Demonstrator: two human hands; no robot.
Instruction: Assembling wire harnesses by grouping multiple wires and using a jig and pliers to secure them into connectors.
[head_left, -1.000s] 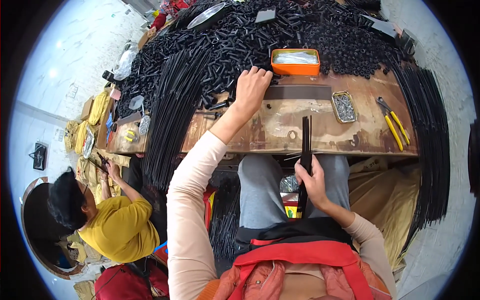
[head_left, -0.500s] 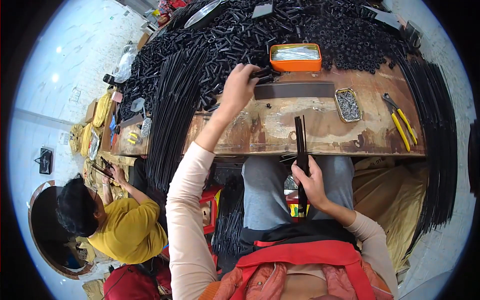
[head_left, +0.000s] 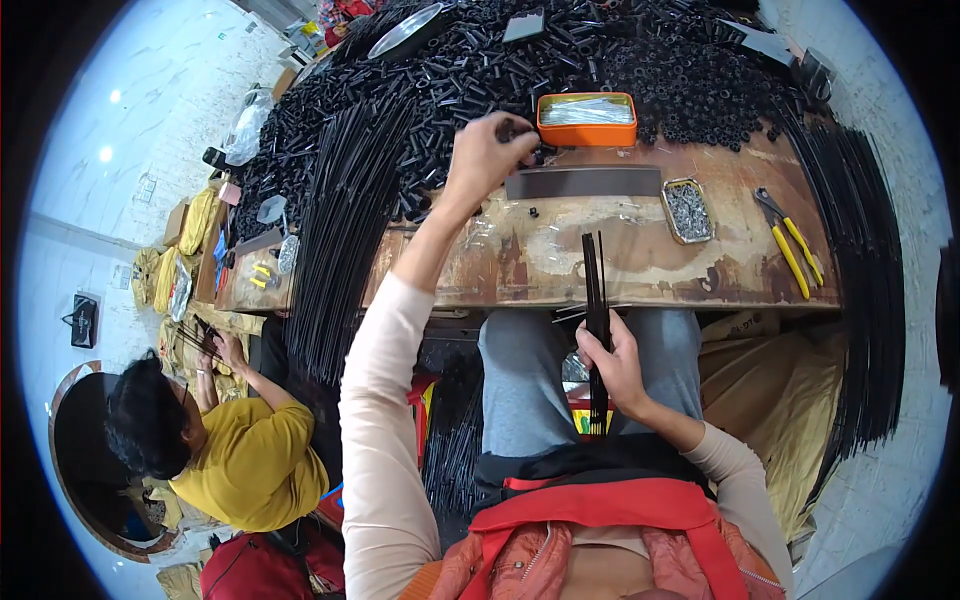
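My left hand reaches over the far side of the table, beside the pile of short black tubes. Its fingers are curled round a small black piece, partly hidden by the hand. Over my lap, my right hand grips a bundle of thin black rods. The rods point away from me, and their far tips stand apart over the table's near edge. A few pale, thin wires stick out sideways near that grip.
An orange tin of silvery wires, a dark flat strip, a tray of small metal bits and yellow-handled pliers lie on the wooden table. Long black rods hang at left. A person in yellow works at left.
My left hand has turned and its fingers have closed more round the black piece near the orange tin. My right hand keeps its grip on the rods, nearly still.
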